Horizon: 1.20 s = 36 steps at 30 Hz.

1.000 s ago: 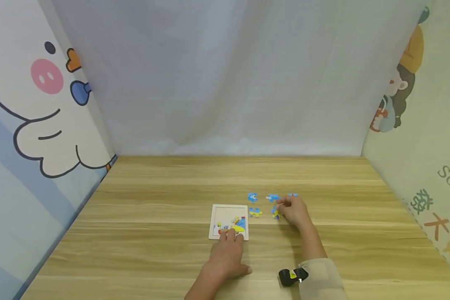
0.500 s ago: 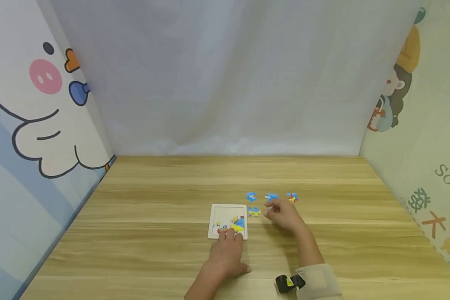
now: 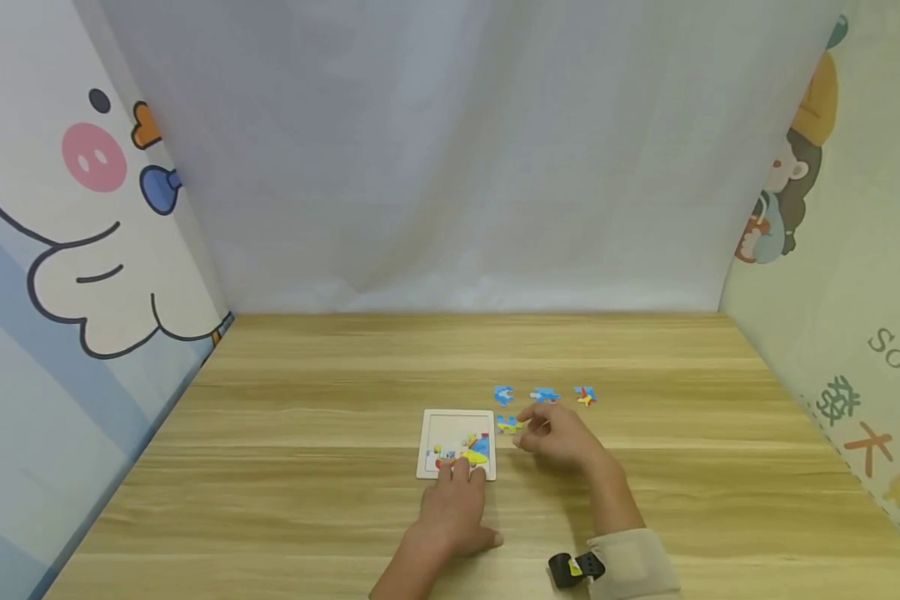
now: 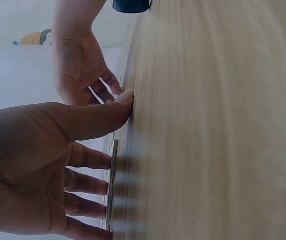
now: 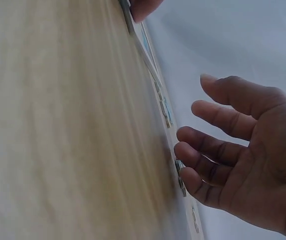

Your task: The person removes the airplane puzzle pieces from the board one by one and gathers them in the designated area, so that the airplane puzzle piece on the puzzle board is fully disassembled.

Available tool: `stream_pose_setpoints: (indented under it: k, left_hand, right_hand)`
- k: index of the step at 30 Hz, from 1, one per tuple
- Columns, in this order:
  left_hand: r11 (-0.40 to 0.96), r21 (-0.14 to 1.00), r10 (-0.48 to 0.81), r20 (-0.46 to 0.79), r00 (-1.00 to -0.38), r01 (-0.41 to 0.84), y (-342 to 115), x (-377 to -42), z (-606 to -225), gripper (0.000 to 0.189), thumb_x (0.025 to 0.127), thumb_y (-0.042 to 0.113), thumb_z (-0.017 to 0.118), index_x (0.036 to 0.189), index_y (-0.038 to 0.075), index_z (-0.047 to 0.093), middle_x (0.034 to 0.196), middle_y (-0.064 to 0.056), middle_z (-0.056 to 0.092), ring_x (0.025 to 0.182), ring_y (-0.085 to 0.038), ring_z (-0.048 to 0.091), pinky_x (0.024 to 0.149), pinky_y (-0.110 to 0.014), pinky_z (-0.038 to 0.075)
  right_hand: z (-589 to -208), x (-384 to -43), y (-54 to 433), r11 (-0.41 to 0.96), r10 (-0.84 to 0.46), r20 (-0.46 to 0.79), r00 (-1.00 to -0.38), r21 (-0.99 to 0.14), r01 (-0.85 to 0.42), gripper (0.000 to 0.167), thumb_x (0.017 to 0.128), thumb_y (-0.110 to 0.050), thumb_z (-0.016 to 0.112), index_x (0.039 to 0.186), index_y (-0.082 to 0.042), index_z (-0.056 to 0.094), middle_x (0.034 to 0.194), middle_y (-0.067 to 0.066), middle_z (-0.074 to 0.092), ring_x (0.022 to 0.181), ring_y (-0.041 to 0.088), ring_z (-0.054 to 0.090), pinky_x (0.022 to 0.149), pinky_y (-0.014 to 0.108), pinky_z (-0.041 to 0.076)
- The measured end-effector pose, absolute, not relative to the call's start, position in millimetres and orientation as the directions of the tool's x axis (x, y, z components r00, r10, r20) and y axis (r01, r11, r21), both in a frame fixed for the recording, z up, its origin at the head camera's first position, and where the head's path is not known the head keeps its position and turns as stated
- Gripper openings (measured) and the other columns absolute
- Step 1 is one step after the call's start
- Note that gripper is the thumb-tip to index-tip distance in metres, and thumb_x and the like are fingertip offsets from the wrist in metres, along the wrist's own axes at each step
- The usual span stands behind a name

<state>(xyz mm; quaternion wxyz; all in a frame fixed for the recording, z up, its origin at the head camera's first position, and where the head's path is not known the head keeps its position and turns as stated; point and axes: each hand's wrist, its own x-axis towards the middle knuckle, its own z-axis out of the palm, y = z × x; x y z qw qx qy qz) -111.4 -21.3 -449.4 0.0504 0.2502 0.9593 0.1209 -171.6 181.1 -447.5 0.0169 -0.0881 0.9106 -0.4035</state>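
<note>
- Head view: left hand [image 3: 453,504], fingers extended, rests on the puzzle tray [image 3: 452,427], probably to steady it.
- Right hand [image 3: 561,437], loosely bent, holding nothing, hovers by the blue-yellow jigsaw piece [image 3: 507,427] beside the tray.

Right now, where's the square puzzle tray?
In the head view, the square puzzle tray lies lower centre on the table, left hand on its near edge, a yellow-and-blue puzzle piece to its right.

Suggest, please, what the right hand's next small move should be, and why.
Probably pinch the blue-and-yellow piece nearest the puzzle board: the right hand, apparently holding nothing, is close beside that piece, while the left hand touches the board, perhaps steadying it.
</note>
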Motion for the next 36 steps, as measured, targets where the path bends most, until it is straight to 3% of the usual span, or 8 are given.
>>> stream_pose_setpoints:
  k: [14, 29, 36]
  left_hand:
    - [0.846, 0.254, 0.494, -0.037, -0.869, 0.470, -22, -112, -449, 0.076, 0.064, 0.047, 0.081, 0.116, 0.000, 0.051, 0.110, -0.015, 0.044, 0.111, -0.035, 0.043, 0.074, -0.045, 0.047]
    - [0.845, 0.255, 0.499, -0.057, -0.865, 0.470, -22, -111, -446, 0.080, 0.065, 0.048, 0.080, 0.122, 0.000, 0.050, 0.112, -0.016, 0.044, 0.114, -0.035, 0.042, 0.077, -0.047, 0.047]
    - [0.849, 0.250, 0.495, -0.072, -0.866, 0.465, -21, -111, -447, 0.080, 0.065, 0.049, 0.080, 0.122, 0.001, 0.050, 0.114, -0.016, 0.044, 0.115, -0.036, 0.042, 0.078, -0.047, 0.047]
  right_hand:
    - [-450, -182, 161, 0.620, -0.341, 0.098, -0.935, -0.725, -0.302, 0.022, 0.082, -0.010, 0.068, 0.099, 0.005, 0.066, 0.082, 0.004, 0.062, 0.076, 0.016, 0.056, 0.068, 0.031, 0.047]
    - [-451, -183, 141, 0.662, -0.314, -0.008, -0.949, -0.718, -0.213, 0.022, 0.079, -0.005, 0.068, 0.100, 0.001, 0.066, 0.076, 0.000, 0.058, 0.068, 0.013, 0.053, 0.060, 0.029, 0.045]
    - [-451, -184, 138, 0.687, -0.342, -0.029, -0.939, -0.690, -0.229, 0.022, 0.077, -0.001, 0.066, 0.100, 0.002, 0.067, 0.065, -0.002, 0.053, 0.057, 0.010, 0.045, 0.053, 0.025, 0.039]
